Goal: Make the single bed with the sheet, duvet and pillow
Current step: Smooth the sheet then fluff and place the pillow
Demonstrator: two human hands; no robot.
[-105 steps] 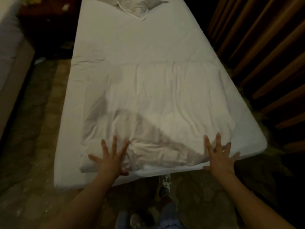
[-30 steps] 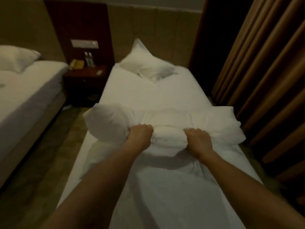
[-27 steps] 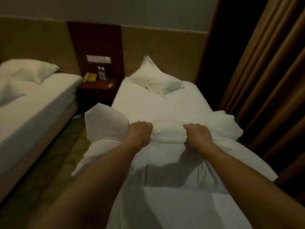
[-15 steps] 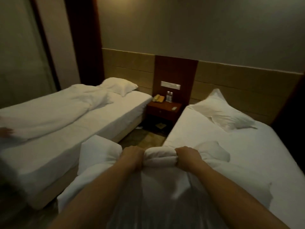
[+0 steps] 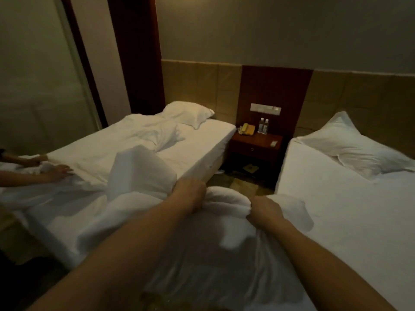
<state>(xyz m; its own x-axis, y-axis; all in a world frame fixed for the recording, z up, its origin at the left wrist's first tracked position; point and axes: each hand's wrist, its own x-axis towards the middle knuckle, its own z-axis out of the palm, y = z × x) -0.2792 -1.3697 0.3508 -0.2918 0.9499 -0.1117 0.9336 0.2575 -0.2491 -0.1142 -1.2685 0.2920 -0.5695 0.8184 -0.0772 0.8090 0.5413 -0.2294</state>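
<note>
Nearest the camera, both forearms reach forward over a bunched white duvet (image 5: 202,254) that hangs in folds below them and is held up off the bed. The left hand (image 5: 189,195) has its grip closed tight, fingers curled into a fist round a gathered roll of the duvet, and the right hand (image 5: 265,212) grips the same roll just beside it, fingers curled under the fabric. Between the two fists the roll bulges as a thick wad, and a loose corner of the duvet stands up to the left of the left hand. To the right lies the single bed (image 5: 350,221), covered with a smooth white sheet (image 5: 325,187); a part of the duvet drapes onto its near left edge. At its far end a white pillow (image 5: 350,144) lies against the padded headboard. To the left stands a second bed (image 5: 190,149) with rumpled white bedding and its own pillow, where another person's hands (image 5: 56,170) rest on the cover at the near edge. Between the beds, farther back, a dark wooden nightstand (image 5: 256,144) carries a yellow telephone (image 5: 247,129) and two water bottles (image 5: 263,125) beneath a wall switch panel (image 5: 265,108).
</note>
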